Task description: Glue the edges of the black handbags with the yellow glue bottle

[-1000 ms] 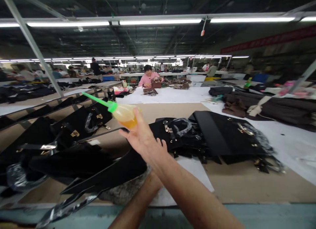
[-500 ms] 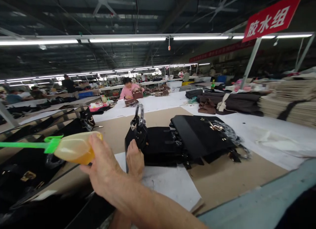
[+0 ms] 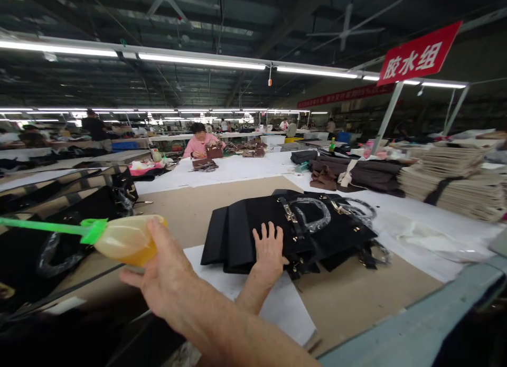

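Observation:
My right hand [image 3: 166, 277] reaches across to the left and grips a soft plastic bottle [image 3: 122, 243] of amber liquid lying on its side. Its long green nozzle [image 3: 47, 225] points left over the black bags on the rack. My left hand [image 3: 269, 251] comes out from under the right forearm and lies flat, fingers spread, on a black handbag [image 3: 241, 227]. That bag lies on its side on the brown table board, its plastic-wrapped handle [image 3: 312, 214] and gold clasp facing up. More black bags lie just beyond it.
A slanted rack of black bags [image 3: 67, 208] fills the left. A white paper sheet [image 3: 285, 303] lies under the near bag. Dark brown fabric [image 3: 356, 171] and stacked beige pieces [image 3: 451, 182] sit at the right. A person in pink [image 3: 200, 142] works far across the table.
The black handbag stood upright with my left hand at its base; it now lies flat with my left hand spread on top. The bottle stays held out to the left.

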The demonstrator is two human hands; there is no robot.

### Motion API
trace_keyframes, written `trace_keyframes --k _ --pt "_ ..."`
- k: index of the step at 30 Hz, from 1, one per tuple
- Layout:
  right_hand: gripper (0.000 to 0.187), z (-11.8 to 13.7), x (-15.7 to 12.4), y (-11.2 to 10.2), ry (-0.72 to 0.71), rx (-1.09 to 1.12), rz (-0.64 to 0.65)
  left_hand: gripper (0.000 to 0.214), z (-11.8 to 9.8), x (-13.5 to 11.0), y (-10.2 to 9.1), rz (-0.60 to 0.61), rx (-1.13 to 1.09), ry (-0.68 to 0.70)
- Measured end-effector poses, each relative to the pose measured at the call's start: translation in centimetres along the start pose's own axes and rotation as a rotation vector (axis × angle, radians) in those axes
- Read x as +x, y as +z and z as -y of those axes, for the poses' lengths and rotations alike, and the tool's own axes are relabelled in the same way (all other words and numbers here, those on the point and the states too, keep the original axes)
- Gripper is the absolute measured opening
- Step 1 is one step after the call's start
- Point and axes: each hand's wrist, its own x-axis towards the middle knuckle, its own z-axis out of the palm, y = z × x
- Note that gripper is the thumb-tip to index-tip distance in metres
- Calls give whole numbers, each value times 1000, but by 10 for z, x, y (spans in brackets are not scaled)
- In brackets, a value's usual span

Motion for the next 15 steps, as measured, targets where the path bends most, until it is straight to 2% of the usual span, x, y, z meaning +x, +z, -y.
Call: trace_keyframes --k 2,5,8,11,13,15 --pt "23 -1 -1 1 -1 0 18 90 6 -6 4 -11 -9 36" --pt "24 -3 0 2 -6 -10 48 91 15 -21 -5 -65 -15 51" --pt "27 -2 0 3 -25 -2 75 91 16 -45 -15 -95 -24 94" --pt "30 2 -1 4 -44 -4 85 87 18 -78 -11 -52 -57 95" --pt "31 4 -1 4 -33 -4 102 71 26 -108 -1 5 -109 81" --pt "30 5 -2 4 -12 14 109 45 37 -147 7 44 -202 42"
